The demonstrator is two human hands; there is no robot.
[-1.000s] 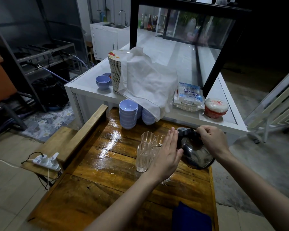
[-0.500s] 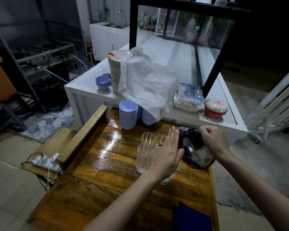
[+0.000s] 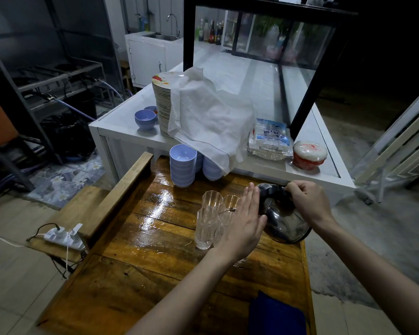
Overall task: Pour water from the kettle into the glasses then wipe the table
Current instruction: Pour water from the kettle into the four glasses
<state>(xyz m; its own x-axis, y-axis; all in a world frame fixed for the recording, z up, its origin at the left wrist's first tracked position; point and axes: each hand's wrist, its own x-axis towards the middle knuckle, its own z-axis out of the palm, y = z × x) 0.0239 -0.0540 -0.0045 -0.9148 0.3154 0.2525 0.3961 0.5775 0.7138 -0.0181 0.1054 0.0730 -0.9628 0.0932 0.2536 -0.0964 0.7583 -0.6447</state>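
Note:
A dark metal kettle (image 3: 284, 221) is tilted to the left over the wet wooden table (image 3: 155, 243), its thin spout reaching into a cluster of clear ribbed glasses (image 3: 207, 226). My right hand (image 3: 309, 201) grips the kettle's handle at the top. My left hand (image 3: 246, 226) is flat, fingers straight and together, its palm resting against the kettle's left side; it hides part of the glasses. A dark blue cloth (image 3: 275, 315) lies at the table's near right corner.
Stacks of lilac bowls (image 3: 182, 165) stand at the table's far end. Behind is a white counter (image 3: 121, 131) with a plate stack under a white cloth (image 3: 208, 119), a plastic packet and a red-white tub. A power strip (image 3: 63, 236) sits on the left bench.
Both hands and the kettle have stayed almost in place; the kettle stays tilted toward the glasses.

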